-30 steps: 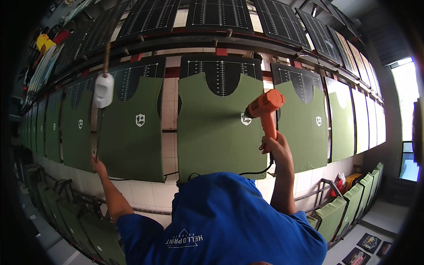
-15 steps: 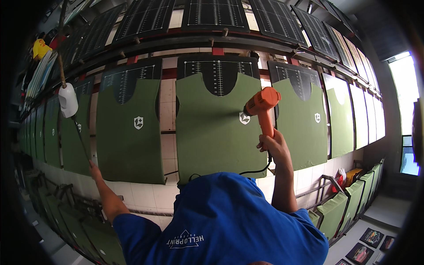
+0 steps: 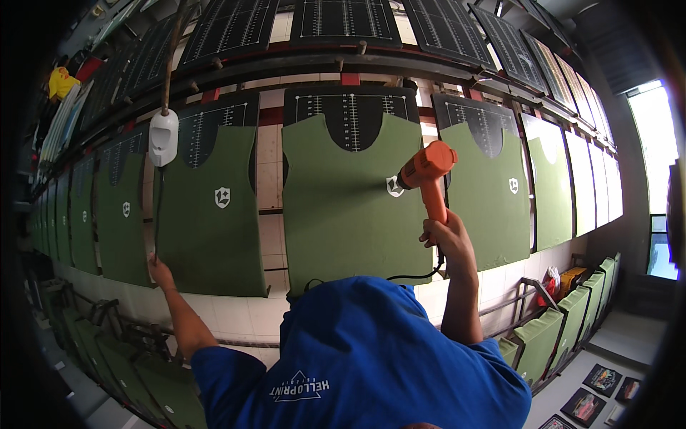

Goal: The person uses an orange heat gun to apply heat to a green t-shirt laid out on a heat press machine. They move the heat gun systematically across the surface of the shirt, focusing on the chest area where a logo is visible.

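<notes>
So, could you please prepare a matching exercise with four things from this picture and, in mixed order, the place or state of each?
Things:
1. Heat gun
2. White box
3. Box cord
4. Blue shirt

Places and states:
A. being worn
B. held in the left hand
C. held in the right hand
D. at the cord's far end

Right pairs: 1-C, 2-D, 3-B, 4-A
</notes>
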The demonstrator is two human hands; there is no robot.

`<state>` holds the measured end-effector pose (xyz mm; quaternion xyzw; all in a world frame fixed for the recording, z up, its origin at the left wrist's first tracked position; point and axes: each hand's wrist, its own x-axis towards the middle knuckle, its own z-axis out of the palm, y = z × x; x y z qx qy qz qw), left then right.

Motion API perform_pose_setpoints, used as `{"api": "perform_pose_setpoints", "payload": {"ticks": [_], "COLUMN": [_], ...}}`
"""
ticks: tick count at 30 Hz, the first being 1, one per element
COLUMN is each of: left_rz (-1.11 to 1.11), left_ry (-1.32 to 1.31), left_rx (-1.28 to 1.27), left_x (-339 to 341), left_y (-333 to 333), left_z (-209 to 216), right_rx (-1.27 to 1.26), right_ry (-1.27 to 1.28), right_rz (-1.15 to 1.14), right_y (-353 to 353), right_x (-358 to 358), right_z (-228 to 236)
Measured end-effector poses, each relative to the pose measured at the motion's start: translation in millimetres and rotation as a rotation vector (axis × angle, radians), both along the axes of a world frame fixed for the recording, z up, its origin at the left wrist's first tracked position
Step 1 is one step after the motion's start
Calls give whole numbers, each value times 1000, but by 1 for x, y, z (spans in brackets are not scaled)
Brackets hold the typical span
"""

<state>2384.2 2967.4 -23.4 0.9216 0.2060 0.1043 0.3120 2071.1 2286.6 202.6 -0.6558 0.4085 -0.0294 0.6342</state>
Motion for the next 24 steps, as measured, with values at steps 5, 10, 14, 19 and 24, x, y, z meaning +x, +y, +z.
{"api": "perform_pose_setpoints", "payload": {"ticks": [5,10,14,19,24], "left_rz": [-100,-121,-198,-200,-693], "left_ry": [35,76,-101,-400,-630], "left_rx": [58,168,179,-64,-525], "left_x": [3,3,11,-4,-66], "left_y": [-10,-7,-24,-165,-313], "left_z": [20,25,45,162,298], "right_rx": [17,74,82,45,15], "right_ry": [-10,14,3,10,-3], "right_rz": [-4,44,65,60,32], "right_y": [2,-2,-1,3,0], "right_x": [-6,-9,-12,-12,-12], "right_z": [-2,1,1,-1,-4]}}
